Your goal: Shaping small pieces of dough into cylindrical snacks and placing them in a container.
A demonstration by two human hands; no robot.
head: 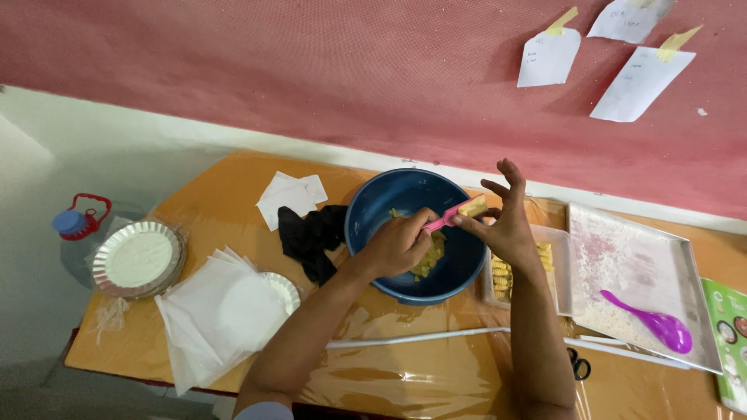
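Over blue bowl (405, 206): left hand (398, 243) grips pink comb (443, 221), right hand (506, 225) pinches dough piece (473, 206) on it; several shaped, dough left

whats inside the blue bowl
Yellow dough pieces lie at the bottom of the blue bowl. The left hand reaches into it and covers part of them, so what lies beneath that hand cannot be seen.

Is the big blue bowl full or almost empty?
Almost empty. The blue bowl shows mostly bare blue inside, with only a small heap of yellow pieces at the bottom beside the left hand.
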